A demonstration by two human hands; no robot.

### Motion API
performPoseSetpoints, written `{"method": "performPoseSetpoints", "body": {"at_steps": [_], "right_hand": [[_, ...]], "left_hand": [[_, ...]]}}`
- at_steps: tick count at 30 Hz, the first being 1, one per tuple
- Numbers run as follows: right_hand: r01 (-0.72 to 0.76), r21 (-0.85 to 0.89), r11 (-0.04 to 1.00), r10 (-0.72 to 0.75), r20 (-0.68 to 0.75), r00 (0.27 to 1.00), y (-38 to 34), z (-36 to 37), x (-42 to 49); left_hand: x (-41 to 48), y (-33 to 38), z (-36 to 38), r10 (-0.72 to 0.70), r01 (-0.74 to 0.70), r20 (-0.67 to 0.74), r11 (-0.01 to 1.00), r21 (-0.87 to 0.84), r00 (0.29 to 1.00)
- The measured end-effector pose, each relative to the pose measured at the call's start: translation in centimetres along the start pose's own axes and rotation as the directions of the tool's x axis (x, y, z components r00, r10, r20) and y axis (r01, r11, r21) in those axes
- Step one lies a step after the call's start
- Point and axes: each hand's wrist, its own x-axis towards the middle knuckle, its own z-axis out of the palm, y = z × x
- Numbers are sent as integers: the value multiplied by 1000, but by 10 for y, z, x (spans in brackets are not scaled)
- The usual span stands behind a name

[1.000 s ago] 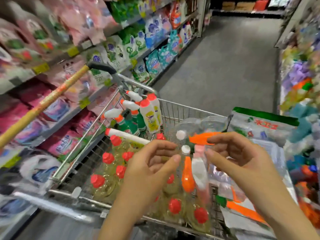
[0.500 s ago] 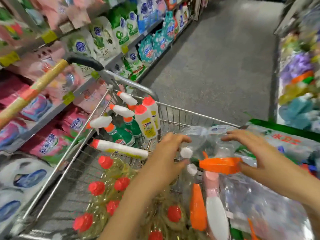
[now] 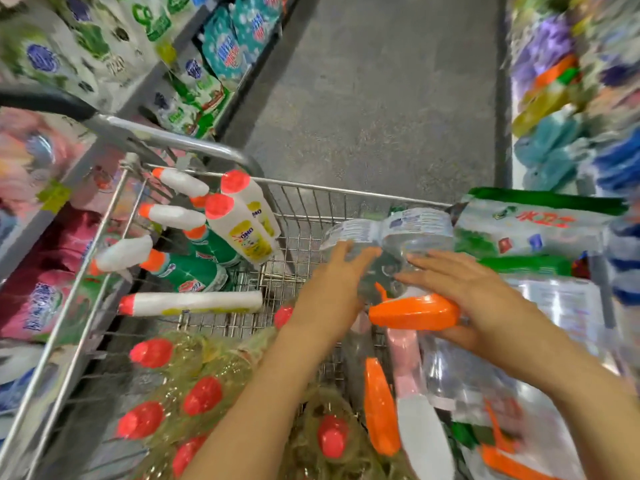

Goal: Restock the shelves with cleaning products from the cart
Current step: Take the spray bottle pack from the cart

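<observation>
clear plastic with an orange trigger head (image 3: 414, 311), that's the spray bottle (image 3: 391, 230). it's held on its side just above the right half of the wire cart (image 3: 346, 192), label end pointed away down the aisle. the left hand (image 3: 329, 292) is laid against the bottle's left side, fingers pretty much straight and close together, nothing curled round it. its thumb can't be made out. the right hand (image 3: 481, 299) is clamped on from the other side: fingers are stretched over the bottle's shoulder and skin is seen under the orange head too, so the head is gripped between fingers above and thumb below.

right under the hands, two more sprayers are lying in the cart side by side, an orange one (image 3: 381, 414) and a white one (image 3: 424, 441). the near left corner is filled by yellowish bottles (image 3: 207, 372) with red caps, wrapped in film. a long white bottle (image 3: 194, 302) is laid flat across the wire floor. behind it, green bottles (image 3: 194, 271) with white trigger heads and two white red-capped bottles (image 3: 242, 233) are leaned into the far left corner.

a green-and-white bag (image 3: 533, 233) is seen just right of the held bottle; whether it's inside the cart can't be told. detergent pouches (image 3: 225, 50) are stacked on the left shelves, and the right side is too blurred to read.
</observation>
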Motion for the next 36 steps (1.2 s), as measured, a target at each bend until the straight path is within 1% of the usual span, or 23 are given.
{"method": "performPoseSetpoints", "body": {"at_steps": [2, 4, 5, 6, 7, 8, 9, 12, 13, 15, 17, 18, 19, 21, 23, 24, 26, 27, 28, 30, 33, 36], "right_hand": [[42, 18, 999, -41, -46, 998, 2, 1, 1], [98, 50, 994, -89, -156, 984, 5, 1, 4], [110, 82, 990, -90, -222, 971, 5, 1, 8], [93, 147, 985, -51, -271, 961, 7, 1, 11], [59, 244, 968, 20, -309, 951, 7, 0, 16], [26, 341, 940, 93, -327, 940, 9, 0, 21], [7, 392, 920, 132, -327, 936, 11, -1, 26], [26, 309, 951, 90, -356, 930, 17, -1, 42], [2, 317, 949, 120, -364, 924, 16, -4, 46], [-1, 417, 909, 184, -399, 898, 12, -9, 53], [52, 461, 886, 189, -461, 867, 5, -13, 58], [83, 468, 880, 180, -488, 854, 0, -16, 59], [118, 476, 872, 166, -512, 843, -5, -18, 59], [187, 491, 851, 150, -567, 810, -15, -26, 56], [244, 522, 817, 160, -612, 775, -23, -34, 52], [275, 545, 792, 171, -631, 757, -28, -40, 49], [350, 603, 716, 199, -658, 727, -38, -51, 46], [390, 642, 660, 215, -659, 721, -44, -57, 43], [422, 674, 606, 229, -656, 719, -49, -63, 41], [461, 712, 530, 250, -651, 717, -60, -74, 34], [479, 758, 443, 274, -623, 732, -70, -88, 20], [453, 785, 424, 223, -575, 787, -65, -90, -6]], "left_hand": [[0, -1, -2, 21, -26, -65, 997, -77, 998], [-1, 0, -10, 25, -45, -163, 991, -123, 986], [0, 1, -15, 23, -48, -192, 991, -126, 981], [3, 2, -20, 24, -49, -198, 991, -124, 980], [5, 3, -25, 22, -45, -185, 992, -119, 982], [8, 3, -30, 21, -39, -164, 993, -112, 986], [11, 3, -35, 23, -38, -144, 994, -103, 989], [20, 4, -50, 61, -78, -148, 991, -112, 987], [21, 5, -54, 74, -102, -181, 983, -150, 981], [22, 5, -63, 62, -139, -291, 958, -251, 955], [19, 1, -71, 21, -182, -382, 903, -390, 924], [16, -3, -73, -3, -197, -396, 865, -462, 918], [11, -6, -75, -30, -190, -389, 836, -514, 921], [1, -13, -78, -87, -133, -351, 821, -556, 932], [-8, -15, -77, -152, -66, -317, 809, -584, 936], [-12, -15, -76, -182, -43, -298, 787, -615, 937], [-20, -11, -75, -200, -38, -257, 716, -697, 945], [-24, -9, -75, -183, -55, -253, 701, -711, 950], [-28, -7, -75, -156, -86, -277, 713, -696, 948], [-35, -2, -77, -119, -177, -393, 749, -639, 912], [-54, 13, -82, -128, -320, -568, 717, -620, 813], [-80, 29, -81, -118, -387, -651, 720, -576, 749]]}}
